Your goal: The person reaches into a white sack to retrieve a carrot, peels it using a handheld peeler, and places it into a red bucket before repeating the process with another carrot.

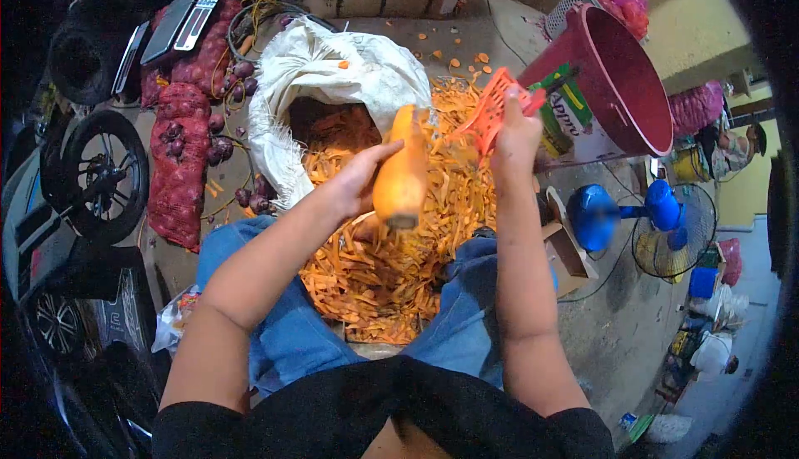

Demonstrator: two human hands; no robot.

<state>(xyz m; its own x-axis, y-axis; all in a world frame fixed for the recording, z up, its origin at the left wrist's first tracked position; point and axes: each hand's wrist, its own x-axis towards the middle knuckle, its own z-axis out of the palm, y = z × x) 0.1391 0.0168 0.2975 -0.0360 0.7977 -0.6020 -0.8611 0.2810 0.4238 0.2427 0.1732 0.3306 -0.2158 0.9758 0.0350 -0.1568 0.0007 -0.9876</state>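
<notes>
Carrot (401, 172) upright in left hand (356, 183); peeler (491, 109) in right hand (514, 138).

carrot (401, 178) | orange, upright, held | peeler (491, 109) | orange, beside its top

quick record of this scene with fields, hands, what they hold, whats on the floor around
left: left hand grips a big orange carrot, held on end over the pile
right: right hand grips an orange peeler, raised beside the carrot's upper end
below: peelings heaped on the floor between the person's knees
behind pile: open white sack
floor, left of view: red mesh bags of onions, loose onions beside them
floor, right of view: tilted red bucket, blue fan
</notes>
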